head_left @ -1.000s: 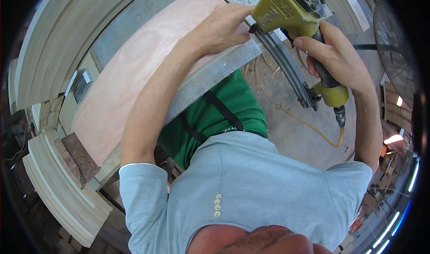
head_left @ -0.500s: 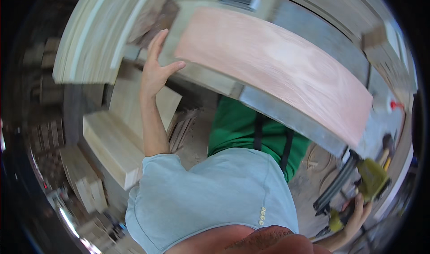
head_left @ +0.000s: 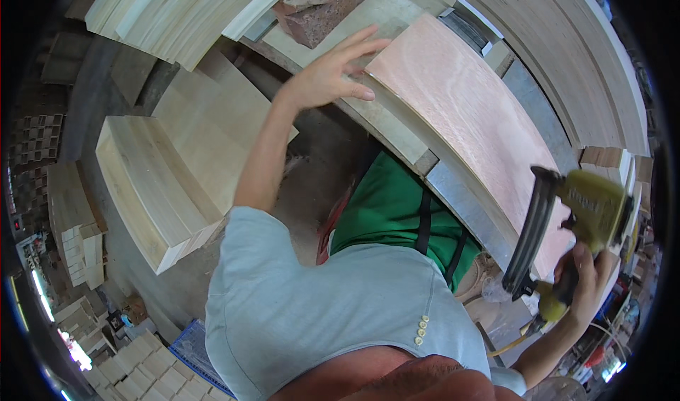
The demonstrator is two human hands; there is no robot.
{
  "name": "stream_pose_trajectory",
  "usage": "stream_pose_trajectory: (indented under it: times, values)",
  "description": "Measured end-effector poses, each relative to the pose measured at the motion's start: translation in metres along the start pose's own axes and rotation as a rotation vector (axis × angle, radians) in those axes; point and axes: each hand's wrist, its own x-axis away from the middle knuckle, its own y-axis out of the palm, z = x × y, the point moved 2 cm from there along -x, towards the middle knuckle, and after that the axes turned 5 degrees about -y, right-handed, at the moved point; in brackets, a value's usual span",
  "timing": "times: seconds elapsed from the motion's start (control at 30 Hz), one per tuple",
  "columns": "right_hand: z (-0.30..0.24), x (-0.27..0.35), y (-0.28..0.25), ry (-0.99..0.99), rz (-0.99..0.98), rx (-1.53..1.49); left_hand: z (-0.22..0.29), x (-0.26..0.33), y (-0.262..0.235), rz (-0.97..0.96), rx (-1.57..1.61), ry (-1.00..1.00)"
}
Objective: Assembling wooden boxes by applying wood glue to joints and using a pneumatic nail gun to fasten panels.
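A pinkish plywood panel (head_left: 460, 96) lies slantwise across the workbench (head_left: 397, 128) in front of me, on top of a narrow board frame whose edge shows along its near side. At the panel's left end is my left hand (head_left: 333, 72), open with fingers spread. Its fingertips are at the panel's corner; whether they touch it I cannot tell. My right hand (head_left: 589, 281) is wrapped round the handle of a yellow-green nail gun (head_left: 595, 199) with a long black magazine. The gun is held over the panel's right end and hides part of it.
A reddish stone block (head_left: 319, 12) rests on the bench's far left. Long stacked boards (head_left: 184, 19) stand at the upper left, with more boards (head_left: 567, 54) beyond the bench. An L-shaped wooden assembly (head_left: 163, 181) stands to my left. A yellow air hose (head_left: 511, 344) trails below the gun.
My right hand has lifted the nail gun from beside the bench to over the panel's right end. My left hand has come closer to the panel's left corner. The view has turned.
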Motion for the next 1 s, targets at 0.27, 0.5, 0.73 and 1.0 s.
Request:
stream_pose_trajectory:
  times: [0.27,0.5,0.73,1.0]
  values:
    - [-0.058,-0.039,0.072,-0.07,-0.156,0.078,0.006,-0.048,-0.023,-0.326,-0.571,0.268]
    - [-0.069,-0.042,0.104,-0.03,-0.194,0.033,-0.041,-0.145,0.021,0.119,0.207,0.308]
    - [-0.067,-0.034,0.129,0.037,-0.391,-0.029,-0.069,-0.141,0.047,0.177,0.41,0.159]
    - [-0.065,-0.037,0.14,0.037,-0.445,0.047,-0.066,-0.138,0.045,0.197,0.339,0.079]
